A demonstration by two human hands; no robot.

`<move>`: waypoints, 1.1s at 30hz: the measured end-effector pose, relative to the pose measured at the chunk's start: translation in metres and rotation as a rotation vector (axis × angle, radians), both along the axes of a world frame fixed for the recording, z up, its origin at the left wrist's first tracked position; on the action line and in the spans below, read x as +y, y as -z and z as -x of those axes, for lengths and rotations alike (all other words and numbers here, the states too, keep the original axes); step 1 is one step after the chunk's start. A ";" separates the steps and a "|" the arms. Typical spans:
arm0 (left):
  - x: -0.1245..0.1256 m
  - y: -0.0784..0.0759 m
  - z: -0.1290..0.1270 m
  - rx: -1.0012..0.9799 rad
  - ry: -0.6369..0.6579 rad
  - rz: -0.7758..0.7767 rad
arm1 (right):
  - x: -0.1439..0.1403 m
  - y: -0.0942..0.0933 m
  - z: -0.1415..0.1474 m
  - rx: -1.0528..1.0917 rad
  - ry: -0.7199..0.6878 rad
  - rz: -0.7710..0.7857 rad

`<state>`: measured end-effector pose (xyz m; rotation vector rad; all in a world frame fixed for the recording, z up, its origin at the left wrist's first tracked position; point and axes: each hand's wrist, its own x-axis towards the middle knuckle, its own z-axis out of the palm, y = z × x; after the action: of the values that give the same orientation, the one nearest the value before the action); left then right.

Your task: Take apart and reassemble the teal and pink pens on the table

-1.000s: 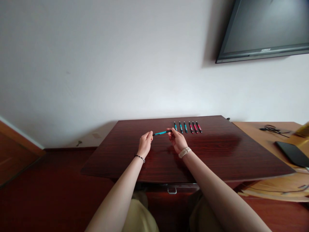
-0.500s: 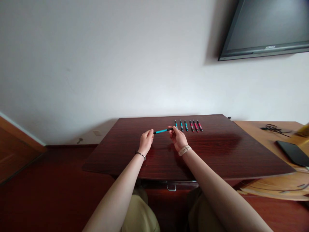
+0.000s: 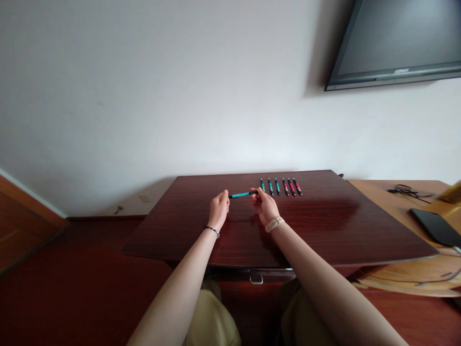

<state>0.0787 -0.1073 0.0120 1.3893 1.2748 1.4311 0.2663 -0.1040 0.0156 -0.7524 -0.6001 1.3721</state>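
A teal and black pen (image 3: 242,194) is held level above the dark wooden table (image 3: 324,230), between both hands. My left hand (image 3: 219,210) pinches its left tip, and my right hand (image 3: 264,205) grips its right, black end. Behind my right hand, near the table's far edge, lies a row of several pens: the teal ones (image 3: 270,187) on the left, the red ones (image 3: 291,187) on the right, all pointing away from me.
A wall-mounted screen (image 3: 396,43) hangs at the upper right. A lighter wooden surface (image 3: 403,206) to the right carries a dark flat device (image 3: 434,227) and a black cable (image 3: 405,191). A drawer handle (image 3: 256,278) shows under the table's near edge.
The hands and the pen between them hold almost the same pose; only the view has shifted slightly.
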 end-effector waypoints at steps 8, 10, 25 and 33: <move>0.004 0.003 -0.003 -0.043 -0.020 -0.012 | -0.001 0.000 -0.002 0.006 -0.002 0.006; 0.006 0.005 -0.004 -0.118 -0.034 0.026 | 0.000 0.000 -0.001 0.016 -0.002 0.001; 0.006 0.004 0.017 -0.183 -0.083 0.030 | 0.014 0.003 -0.027 0.067 0.089 0.038; 0.003 0.004 0.037 -0.193 -0.096 0.006 | 0.021 0.014 -0.050 -0.119 0.092 0.082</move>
<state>0.0419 -0.1048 0.0083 1.1676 1.2332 1.5832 0.3160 -0.0830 0.0020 -0.9222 -0.5977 1.2801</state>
